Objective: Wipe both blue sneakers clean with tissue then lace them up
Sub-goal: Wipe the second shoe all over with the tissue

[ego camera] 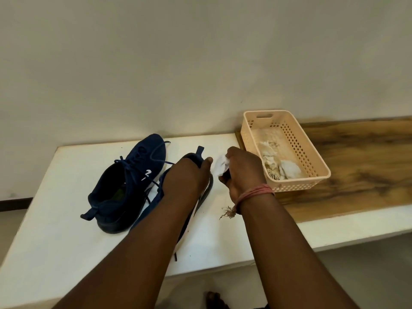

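Shoes sit on a white table (66,241), and both are dark blue. One shoe (129,186) lies flat on the table, left of the basket (321,172), with its toe near the wall (200,63) and its heel loop toward the person. Its laces look threaded and loose.

The other shoe (206,190) is between the first shoe and the basket. It is tipped up (most of it hides under the arm), and its heel tab (200,150) sticks up at the far end. The left hand (187,175) grips this shoe at the opening, with fingers curled over the rim and the thumb on the side near the basket. A loose lace end (175,256) hangs down on the table below the arm.

The right hand (243,172) is just left of the basket. It pinches a crumpled white tissue (220,167) in its curled fingers, and the tissue sits right beside the held shoe's heel. I cannot tell if the tissue touches the shoe. A pink thread band (256,192) goes round the right wrist, with a frayed end hanging down.

The basket is peach plastic with holes in its walls. It stands on a brown wood board (356,175) by the wall. Inside it lie used tissues (278,166), some white and some dirty.
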